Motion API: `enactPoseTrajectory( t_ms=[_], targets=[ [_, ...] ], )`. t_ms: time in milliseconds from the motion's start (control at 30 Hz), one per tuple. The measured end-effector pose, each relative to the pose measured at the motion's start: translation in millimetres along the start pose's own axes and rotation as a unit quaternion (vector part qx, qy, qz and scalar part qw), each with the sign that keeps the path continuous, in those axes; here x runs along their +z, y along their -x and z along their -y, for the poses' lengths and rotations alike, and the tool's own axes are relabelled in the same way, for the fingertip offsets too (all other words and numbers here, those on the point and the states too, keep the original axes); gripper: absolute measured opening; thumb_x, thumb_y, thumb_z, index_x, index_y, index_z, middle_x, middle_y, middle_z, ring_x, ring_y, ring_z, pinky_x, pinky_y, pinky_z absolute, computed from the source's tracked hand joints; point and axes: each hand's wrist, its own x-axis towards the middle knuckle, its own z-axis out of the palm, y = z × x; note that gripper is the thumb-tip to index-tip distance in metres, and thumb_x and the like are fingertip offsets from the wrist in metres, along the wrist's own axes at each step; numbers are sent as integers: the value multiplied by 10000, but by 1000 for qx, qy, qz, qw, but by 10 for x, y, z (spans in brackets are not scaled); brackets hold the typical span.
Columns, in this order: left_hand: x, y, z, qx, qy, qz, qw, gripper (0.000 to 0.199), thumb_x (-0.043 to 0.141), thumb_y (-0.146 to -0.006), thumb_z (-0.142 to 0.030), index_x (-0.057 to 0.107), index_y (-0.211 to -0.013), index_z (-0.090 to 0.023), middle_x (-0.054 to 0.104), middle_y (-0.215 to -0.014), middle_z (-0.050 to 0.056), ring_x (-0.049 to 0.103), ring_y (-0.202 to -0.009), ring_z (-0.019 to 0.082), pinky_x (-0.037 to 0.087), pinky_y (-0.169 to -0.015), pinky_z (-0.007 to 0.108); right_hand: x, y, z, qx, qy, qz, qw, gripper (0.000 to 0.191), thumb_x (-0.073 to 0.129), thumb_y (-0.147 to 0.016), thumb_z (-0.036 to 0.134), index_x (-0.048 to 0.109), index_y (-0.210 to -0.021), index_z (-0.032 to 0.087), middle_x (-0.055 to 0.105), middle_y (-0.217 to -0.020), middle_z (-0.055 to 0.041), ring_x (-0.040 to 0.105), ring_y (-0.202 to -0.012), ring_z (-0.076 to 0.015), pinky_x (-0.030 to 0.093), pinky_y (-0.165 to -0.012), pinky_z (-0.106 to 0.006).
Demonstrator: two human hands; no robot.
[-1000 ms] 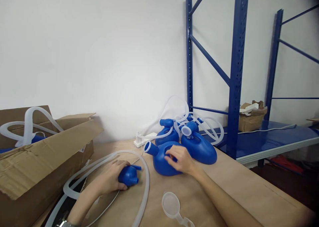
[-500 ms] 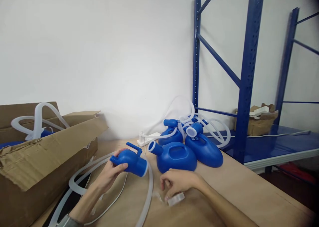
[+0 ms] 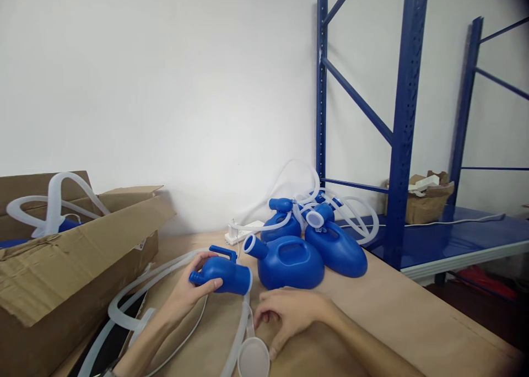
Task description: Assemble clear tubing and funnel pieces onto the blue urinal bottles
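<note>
My left hand (image 3: 196, 283) is closed around a blue plastic spout piece (image 3: 227, 275) with a small handle on top, a ribbed nozzle at the left and a wide, white-rimmed mouth facing right. Below that mouth, a translucent round cap (image 3: 253, 359) with a strap shows its flat face to me. Beside it is my right hand (image 3: 285, 313), fingers curled and thumb apart from them. The thumb tip meets the cap's right edge, and the fingertips come close to the strap. Just behind stands a blue jug (image 3: 291, 269) with an open, white-rimmed neck.
More blue jugs (image 3: 343, 256) with coiled clear hoses (image 3: 367, 211) sit farther back, near a white power strip (image 3: 243, 232). An open cardboard box (image 3: 82, 256) holds hoses at the left. A loose hose (image 3: 124, 311) crosses the table; a blue rack (image 3: 400, 145) stands right.
The spout piece has shifted slightly right and turned its mouth more to the right. The cap has moved left and turned its face up; my right hand has shifted left, its thumb moving away from the fingers.
</note>
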Motion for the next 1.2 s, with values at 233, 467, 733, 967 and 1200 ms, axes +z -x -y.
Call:
enactPoseTrajectory(
  t_ms=[233, 467, 733, 967, 1200],
  targets=[
    [14, -5, -17, 19, -41, -11, 999, 515, 795, -696, -497, 645, -1095, -210, 678, -1149, 95, 645, -1049, 283, 539, -891, 344, 95, -88, 193, 107, -84, 9, 991, 761, 868, -562, 622, 651, -1185, 242, 657, -873, 18, 592, -736, -168, 441, -650, -246],
    [41, -3, 26, 10, -30, -35, 999, 591, 804, -688, -489, 630, -1186, -223, 667, -1266, 116, 642, -1125, 308, 542, -933, 378, 309, -191, 187, 41, 7, -62, 997, 332, 840, -694, 438, 652, -839, 206, 663, -934, -11, 626, -893, -202, 457, -786, -272],
    [-7, 69, -13, 50, -11, -22, 998, 574, 805, -702, -485, 632, -1182, -221, 660, -1268, 116, 646, -1092, 310, 558, -873, 352, 70, -220, -71, 127, -254, -346, 894, 227, 638, -844, 366, 577, -981, 195, 621, -805, 28, 503, -443, -83, 392, -382, -202],
    [139, 152, -88, 67, -13, 36, 997, 589, 875, -657, -435, 667, -1171, -236, 665, -1307, 130, 598, -1215, 359, 547, -936, 390, 267, -326, 74, 39, -468, -411, 781, 458, 643, -825, 588, 693, -1063, 200, 729, -1016, -56, 696, -925, -238, 557, -704, -300],
    [303, 230, -15, 95, 10, 49, 994, 587, 886, -692, -403, 647, -1214, -280, 608, -1406, 115, 540, -1325, 369, 510, -1044, 433, 430, -431, 208, 44, -562, -446, 695, 642, 702, -742, 747, 709, -1150, 251, 682, -1290, -50, 535, -1317, -279, 397, -1114, -401]
  ],
)
